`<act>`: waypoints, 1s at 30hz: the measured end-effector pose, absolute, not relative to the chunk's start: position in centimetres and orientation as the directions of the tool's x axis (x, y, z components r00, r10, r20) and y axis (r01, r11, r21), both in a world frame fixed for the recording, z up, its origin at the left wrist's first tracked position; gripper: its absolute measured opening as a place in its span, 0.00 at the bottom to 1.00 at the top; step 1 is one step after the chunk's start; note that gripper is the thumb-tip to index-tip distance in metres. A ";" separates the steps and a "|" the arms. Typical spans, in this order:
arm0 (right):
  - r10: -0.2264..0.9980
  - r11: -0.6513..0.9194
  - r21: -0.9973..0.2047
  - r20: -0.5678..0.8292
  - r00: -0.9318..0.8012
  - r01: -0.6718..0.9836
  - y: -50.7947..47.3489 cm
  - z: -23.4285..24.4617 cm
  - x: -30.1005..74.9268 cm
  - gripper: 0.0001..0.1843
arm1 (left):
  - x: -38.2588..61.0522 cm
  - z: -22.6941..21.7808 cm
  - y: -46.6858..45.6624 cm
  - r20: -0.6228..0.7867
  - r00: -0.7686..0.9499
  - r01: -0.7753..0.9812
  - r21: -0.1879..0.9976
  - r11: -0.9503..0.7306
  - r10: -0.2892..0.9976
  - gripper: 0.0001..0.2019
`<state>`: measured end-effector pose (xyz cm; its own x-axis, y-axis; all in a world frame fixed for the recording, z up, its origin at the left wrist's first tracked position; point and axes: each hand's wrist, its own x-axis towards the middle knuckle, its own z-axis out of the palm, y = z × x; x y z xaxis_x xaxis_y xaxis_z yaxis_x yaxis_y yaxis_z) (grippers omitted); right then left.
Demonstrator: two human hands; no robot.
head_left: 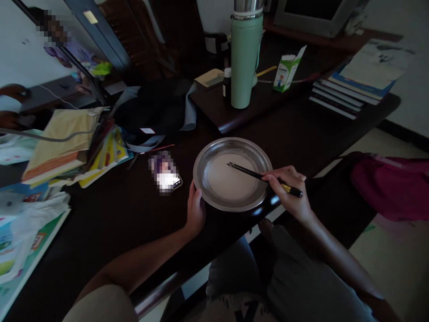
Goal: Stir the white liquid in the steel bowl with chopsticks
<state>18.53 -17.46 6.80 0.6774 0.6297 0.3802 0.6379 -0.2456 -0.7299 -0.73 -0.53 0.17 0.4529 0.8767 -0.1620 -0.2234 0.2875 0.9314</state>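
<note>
A round metal plate (201, 162) holding a pale liquid sits near the front edge of a dark wooden table (127, 210). My right hand (290, 192) is closed on a pair of dark chopsticks (250, 172), whose tips rest in the liquid at the plate's middle. My left hand (195, 208) curls against the plate's near-left rim and steadies it.
A lit phone (166, 176) lies left of the plate. Behind stand a green thermos (246, 58), a small dark bottle (227, 83) and a small carton (287, 69). Stacked books (355, 82) lie at the back right, piled books and papers (67, 143) at the left, a red bag (392, 188) at the right.
</note>
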 end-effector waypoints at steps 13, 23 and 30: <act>0.599 -0.215 -0.857 0.262 0.756 0.467 -21.9 9.7 19.8 0.17 | -0.9 -0.1 -0.3 -0.147 0.476 -0.203 0.941 0.271 0.867 0.26; 0.745 -0.129 -0.799 0.313 0.589 0.587 -17.8 6.9 18.0 0.15 | -0.7 0.2 -0.6 -0.174 0.446 -0.214 0.932 0.293 0.878 0.25; 0.637 -0.233 -0.709 0.406 0.656 0.665 -17.7 7.0 18.7 0.12 | -0.8 -0.2 -0.4 -0.161 0.445 -0.214 0.936 0.279 0.881 0.24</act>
